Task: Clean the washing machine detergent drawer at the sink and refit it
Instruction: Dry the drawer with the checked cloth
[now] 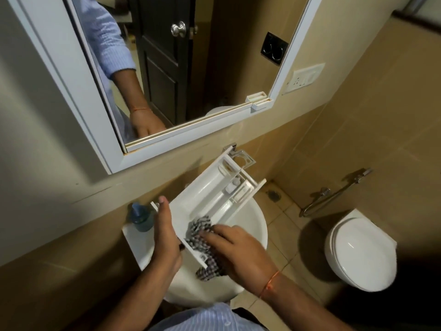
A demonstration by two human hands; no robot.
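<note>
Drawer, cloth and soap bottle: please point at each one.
drawer (205, 197), head view, bare floor of the large compartment.
cloth (199, 229), head view, bunched part inside the drawer.
soap bottle (142, 220), head view, its body.

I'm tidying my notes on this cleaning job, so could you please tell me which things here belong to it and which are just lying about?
In use:
detergent drawer
checked cloth
sink
left hand
right hand

Lying about:
blue-capped bottle
toilet
mirror
wall socket
</note>
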